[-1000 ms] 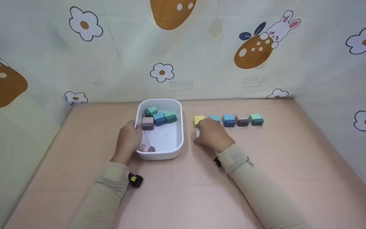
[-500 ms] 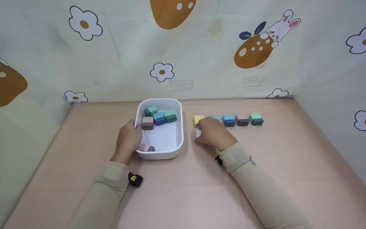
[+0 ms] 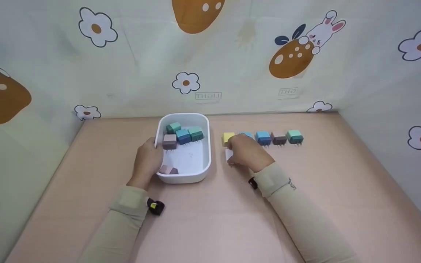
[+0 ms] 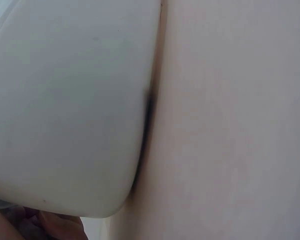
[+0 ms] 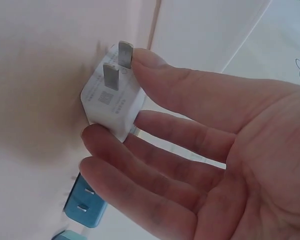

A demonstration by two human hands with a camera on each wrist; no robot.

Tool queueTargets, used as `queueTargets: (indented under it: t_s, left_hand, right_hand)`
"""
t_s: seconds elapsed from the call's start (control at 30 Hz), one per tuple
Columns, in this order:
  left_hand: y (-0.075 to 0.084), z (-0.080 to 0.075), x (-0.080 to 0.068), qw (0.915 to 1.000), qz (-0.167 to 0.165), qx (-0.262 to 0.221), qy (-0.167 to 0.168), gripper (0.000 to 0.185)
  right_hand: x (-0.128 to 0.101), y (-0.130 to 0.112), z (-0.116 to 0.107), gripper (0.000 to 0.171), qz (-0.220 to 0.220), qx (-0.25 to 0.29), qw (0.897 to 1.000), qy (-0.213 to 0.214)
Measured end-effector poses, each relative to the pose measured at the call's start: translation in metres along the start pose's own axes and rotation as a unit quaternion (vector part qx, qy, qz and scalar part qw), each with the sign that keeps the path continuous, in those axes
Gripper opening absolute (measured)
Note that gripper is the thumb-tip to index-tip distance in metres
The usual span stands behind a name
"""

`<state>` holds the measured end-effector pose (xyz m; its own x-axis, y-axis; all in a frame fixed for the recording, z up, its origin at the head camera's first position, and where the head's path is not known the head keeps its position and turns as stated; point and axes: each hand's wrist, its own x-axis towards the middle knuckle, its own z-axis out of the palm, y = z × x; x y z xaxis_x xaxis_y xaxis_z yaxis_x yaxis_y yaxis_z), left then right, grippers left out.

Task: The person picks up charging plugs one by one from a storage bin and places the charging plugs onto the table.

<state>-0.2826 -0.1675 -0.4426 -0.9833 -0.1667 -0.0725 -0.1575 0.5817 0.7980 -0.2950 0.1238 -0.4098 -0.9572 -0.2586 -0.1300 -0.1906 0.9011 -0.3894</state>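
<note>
My left hand (image 3: 147,159) grips the left wall of a white plastic tray (image 3: 188,159). In the left wrist view, the outer side of the tray fills the left part, and only bits of fingers (image 4: 60,226) show below. With my right hand (image 3: 247,151) I hold a white charger plug (image 5: 112,100), thumb at one end and fingers at the other. Its two flat metal prongs and printed label face the right wrist camera. Just behind that hand stands a yellow plug-like block (image 3: 228,138), and a light blue one (image 3: 246,134) is partly hidden by my fingers.
To the right, the row continues with blue (image 3: 263,138), brown (image 3: 279,138) and green (image 3: 295,137) blocks with thin prongs. Inside the tray lie several similar blocks, one mauve (image 3: 170,141), and a pale pink one (image 3: 168,170) near its front. A patterned cloth wall (image 3: 141,73) rises behind the table.
My right hand has shifted slightly to the right, and more of the white charger plug shows beside the fingers. The left hand and the tray stay where they were.
</note>
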Motion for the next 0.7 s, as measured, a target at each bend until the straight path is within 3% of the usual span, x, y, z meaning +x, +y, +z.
queueTargets:
  t_s: [0.5,0.7]
  left_hand:
    - [-0.001,0.0004,0.0015,1.0,0.005,0.006,0.002,0.049]
    - [-0.0019,0.0003,0.0015,0.9999,0.008,0.006,0.004,0.05]
  right_hand:
    - [-0.0004,0.0,-0.0015,0.041,-0.014,-0.025,1.0,0.001]
    - [-0.0004,-0.0004,-0.0011,0.042,0.0,-0.015,1.0,-0.003]
